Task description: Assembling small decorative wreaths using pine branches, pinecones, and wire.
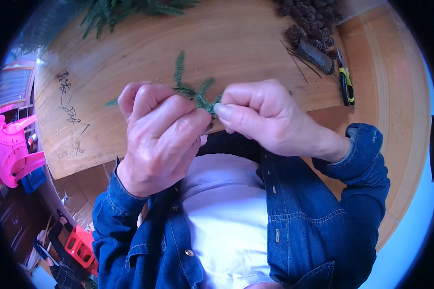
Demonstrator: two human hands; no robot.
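Note:
A green conifer sprig (180, 72) with several short needled side shoots is held between my hands, just above the near edge of the wooden table (236, 48). My left hand (161, 132) is closed around its lower part, and a needled tip sticks out past the far side of the fingers. From the other side, my right hand (270, 113) pinches at the sprig with thumb and bent forefinger. The fingers hide the sprig's stem and whatever else may be in the grip.
More conifer branches (115, 12) lie at the far left. Brown pine cones (311, 19) are heaped at the far right, beside a short log piece (315, 56), thin sticks (294, 60) and a yellow-and-black handled tool (346, 86). A pink plastic stool (12, 149) stands left of the table.

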